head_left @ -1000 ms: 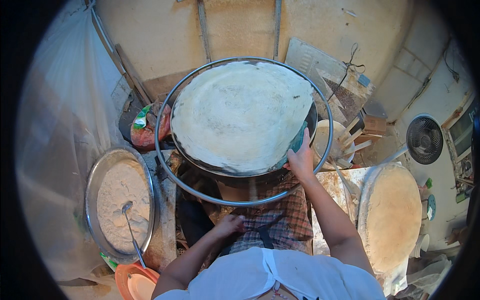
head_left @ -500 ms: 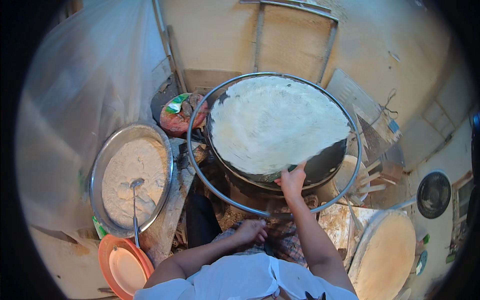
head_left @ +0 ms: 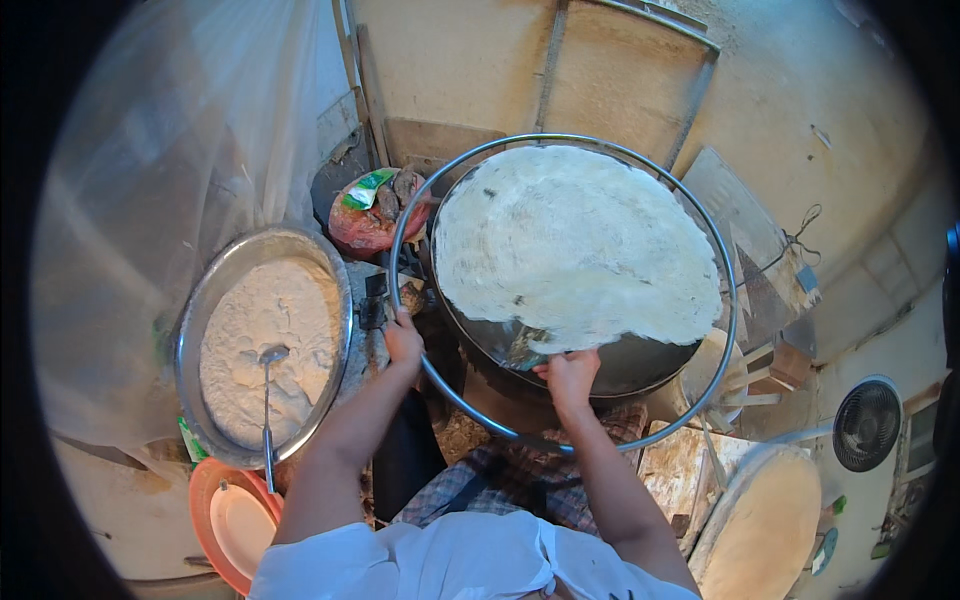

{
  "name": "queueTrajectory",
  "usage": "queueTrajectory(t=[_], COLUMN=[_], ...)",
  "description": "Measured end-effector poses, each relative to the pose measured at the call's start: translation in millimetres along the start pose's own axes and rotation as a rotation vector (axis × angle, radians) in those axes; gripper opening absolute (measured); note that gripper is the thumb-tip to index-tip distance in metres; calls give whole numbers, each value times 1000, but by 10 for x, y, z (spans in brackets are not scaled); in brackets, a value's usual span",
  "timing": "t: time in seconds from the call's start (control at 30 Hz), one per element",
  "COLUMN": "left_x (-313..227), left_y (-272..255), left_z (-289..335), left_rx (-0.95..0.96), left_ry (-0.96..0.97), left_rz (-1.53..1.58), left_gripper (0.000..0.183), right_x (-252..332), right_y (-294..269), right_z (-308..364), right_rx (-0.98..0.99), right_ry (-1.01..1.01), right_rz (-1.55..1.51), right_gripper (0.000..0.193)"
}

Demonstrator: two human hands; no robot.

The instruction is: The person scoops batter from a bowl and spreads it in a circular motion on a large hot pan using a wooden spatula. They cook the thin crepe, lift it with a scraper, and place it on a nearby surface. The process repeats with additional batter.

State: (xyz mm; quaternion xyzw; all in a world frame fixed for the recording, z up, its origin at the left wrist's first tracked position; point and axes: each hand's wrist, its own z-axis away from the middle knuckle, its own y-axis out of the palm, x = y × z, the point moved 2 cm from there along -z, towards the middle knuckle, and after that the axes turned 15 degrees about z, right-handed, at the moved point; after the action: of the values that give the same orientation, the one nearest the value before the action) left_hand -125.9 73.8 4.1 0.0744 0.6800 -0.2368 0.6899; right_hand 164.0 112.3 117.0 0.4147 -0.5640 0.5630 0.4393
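Note:
A round black griddle (head_left: pixel 640 368) is covered by a thin, whitish batter sheet (head_left: pixel 580 245); bare dark surface shows along its near edge. My right hand (head_left: pixel 571 378) is at that near edge, closed on a dark green scraper (head_left: pixel 525 350) whose blade touches the edge of the sheet. A grey metal hoop (head_left: pixel 728 290) rings the griddle at a distance. On the hoop's left side, my left hand (head_left: pixel 403 342) is closed around the tube. A small black object (head_left: pixel 373 300) shows just beyond that hand; its kind is unclear.
At the left stands a wide metal basin (head_left: pixel 190 365) of pale batter with a ladle (head_left: pixel 267 400) in it. Below it sits an orange basin (head_left: pixel 205 515). A pale round stack (head_left: pixel 765 530) lies lower right, near a fan (head_left: pixel 867 425). A red bag (head_left: pixel 360 225) rests behind the hoop.
My left hand has gone from near my lap up to the hoop's left side. My right hand has shifted slightly left with the scraper, and more bare griddle shows along the near edge.

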Motion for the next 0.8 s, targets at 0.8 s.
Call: queueTrajectory(t=[0.8], left_x=[-2157], left_y=[1150], left_z=[825], left_rx=[1000], left_ry=[1261], left_rz=[-437], left_gripper=[6], right_x=[-49], right_y=[-727], right_z=[-11], right_rx=[-244], right_ry=[107], right_rz=[-114], right_gripper=[83])
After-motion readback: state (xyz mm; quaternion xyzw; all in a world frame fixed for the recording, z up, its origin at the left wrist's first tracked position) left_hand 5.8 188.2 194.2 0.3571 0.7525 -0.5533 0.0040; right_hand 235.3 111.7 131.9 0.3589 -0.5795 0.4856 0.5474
